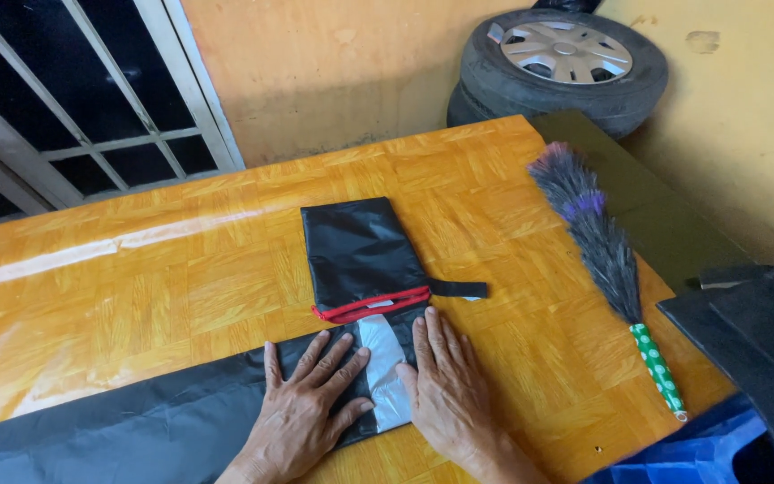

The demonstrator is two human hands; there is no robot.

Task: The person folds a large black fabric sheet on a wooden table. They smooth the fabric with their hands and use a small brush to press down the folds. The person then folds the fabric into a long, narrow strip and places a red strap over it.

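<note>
A: Where does the black fabric (181,417) lie?

B: It lies along the near edge of the orange bench (181,278), and its folded end with the red-trimmed pouch (360,260) points away from the person. A pale grey patch (385,372) shows between the two hands.

A: And how is the grip?

B: The left hand (311,403) lies flat on the cloth with the fingers spread. The right hand (450,390) presses flat just beside it, its fingers close together, partly on the bench. Neither hand pinches anything.

A: How will this cloth handle?

B: It looks thin, light and soft, probably a little slippery on the glossy bench. It likely springs open when released. The person takes it best at the folded edge or the corners, with flat palms holding the layers.

A: Anything near?

B: A feather duster (597,251) lies apart, to the right.
</note>
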